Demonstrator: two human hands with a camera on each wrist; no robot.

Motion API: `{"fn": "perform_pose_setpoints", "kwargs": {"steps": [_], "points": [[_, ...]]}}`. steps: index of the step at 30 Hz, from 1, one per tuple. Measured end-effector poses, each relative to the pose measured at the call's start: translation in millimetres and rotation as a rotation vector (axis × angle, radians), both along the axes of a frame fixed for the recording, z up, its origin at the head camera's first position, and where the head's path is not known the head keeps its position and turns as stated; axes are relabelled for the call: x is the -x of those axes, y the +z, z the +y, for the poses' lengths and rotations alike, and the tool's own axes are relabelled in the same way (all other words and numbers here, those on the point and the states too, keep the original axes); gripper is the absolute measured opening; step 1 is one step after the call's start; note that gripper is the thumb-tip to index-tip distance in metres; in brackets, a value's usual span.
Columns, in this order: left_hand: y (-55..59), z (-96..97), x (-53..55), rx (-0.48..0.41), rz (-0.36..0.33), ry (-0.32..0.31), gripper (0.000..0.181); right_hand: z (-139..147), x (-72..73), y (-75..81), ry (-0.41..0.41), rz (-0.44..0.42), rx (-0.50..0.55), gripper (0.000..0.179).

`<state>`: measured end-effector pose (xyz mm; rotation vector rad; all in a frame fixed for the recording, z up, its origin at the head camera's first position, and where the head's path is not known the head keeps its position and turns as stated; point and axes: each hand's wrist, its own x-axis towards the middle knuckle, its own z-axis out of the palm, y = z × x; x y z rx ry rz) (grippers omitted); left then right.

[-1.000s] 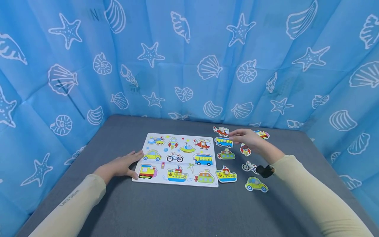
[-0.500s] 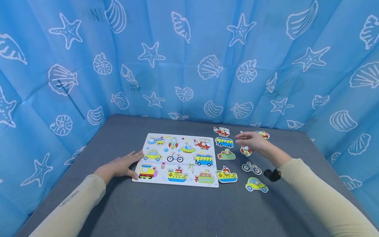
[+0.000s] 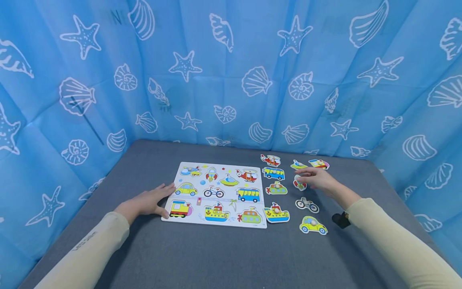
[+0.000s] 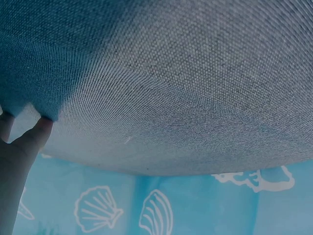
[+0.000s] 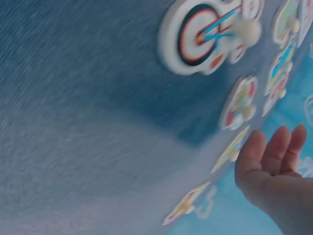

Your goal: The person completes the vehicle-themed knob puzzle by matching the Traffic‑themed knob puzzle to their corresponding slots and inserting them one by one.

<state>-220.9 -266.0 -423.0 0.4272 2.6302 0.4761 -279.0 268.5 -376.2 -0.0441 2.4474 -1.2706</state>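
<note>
A white puzzle board (image 3: pixel 205 222) with vehicle pictures lies flat on the grey table. My left hand (image 3: pixel 146 200) rests at its left edge, fingers spread and thumb near the lower corner. My right hand (image 3: pixel 317 179) hovers among the loose pieces, closest to the rocket piece (image 3: pixel 299 183), which it partly covers in the head view. Bent slightly, the right fingers (image 5: pixel 278 142) hold nothing and stay apart from the pieces in the right wrist view. Below the rocket lies the bicycle piece (image 3: pixel 306 205); above it are the saucer piece (image 3: pixel 298 165) and the train piece (image 3: pixel 319 163).
Beside the board's right edge are the helicopter piece (image 3: pixel 270 160), bus piece (image 3: pixel 274 173), submarine piece (image 3: pixel 276 188) and boat piece (image 3: pixel 276 212). A green car piece (image 3: pixel 313 225) sits nearer the front. A blue shell-patterned curtain (image 3: pixel 231 80) encloses the table's back and sides.
From beside the bus piece, my right hand has drawn back to the right and slightly nearer, uncovering the saucer piece. My left hand keeps its place on the board.
</note>
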Motion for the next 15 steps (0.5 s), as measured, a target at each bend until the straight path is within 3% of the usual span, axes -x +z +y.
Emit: {"fn": "perform_pose_setpoints", "kwargs": {"steps": [15], "points": [[2.1,1.3,-0.4,-0.003,-0.005,0.002,0.108,35,20.3,-25.2,0.023,-0.026,-0.015,0.057]]}}
